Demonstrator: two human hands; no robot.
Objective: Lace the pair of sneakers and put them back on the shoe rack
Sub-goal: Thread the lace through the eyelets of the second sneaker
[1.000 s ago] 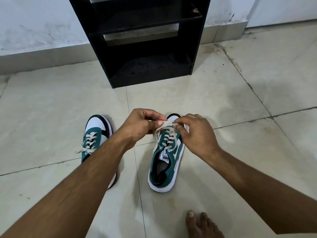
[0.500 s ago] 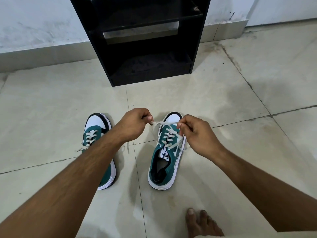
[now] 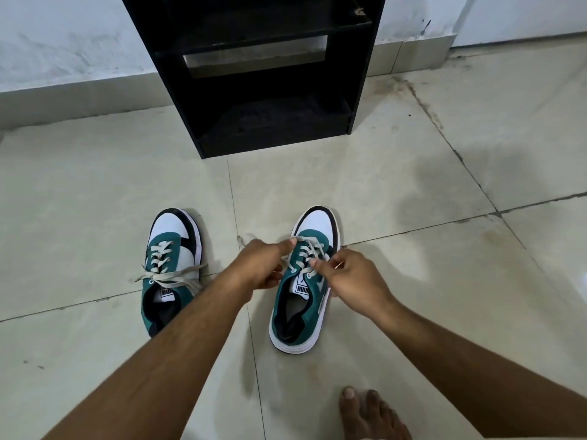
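Two green, white and black sneakers stand on the tiled floor, toes toward the rack. The left sneaker [image 3: 170,268] has its cream lace tied in a loose bow. Over the right sneaker [image 3: 305,293] both my hands work its cream shoelace [image 3: 306,250]. My left hand [image 3: 259,266] pinches one lace end at the shoe's left side, and the tip pokes out behind the knuckles. My right hand [image 3: 352,277] pinches the other end over the upper eyelets. The black shoe rack [image 3: 266,68] stands against the wall ahead, its shelves bare.
A bare foot [image 3: 370,414] rests on the floor at the lower right, close behind the right sneaker. A white wall with a tiled skirting runs behind the rack. Dirty grout lines cross the floor.
Both hands have dropped lower and closer to me along the right sneaker, from its toe end to the upper eyelets, still holding the lace. The left sneaker shows more.
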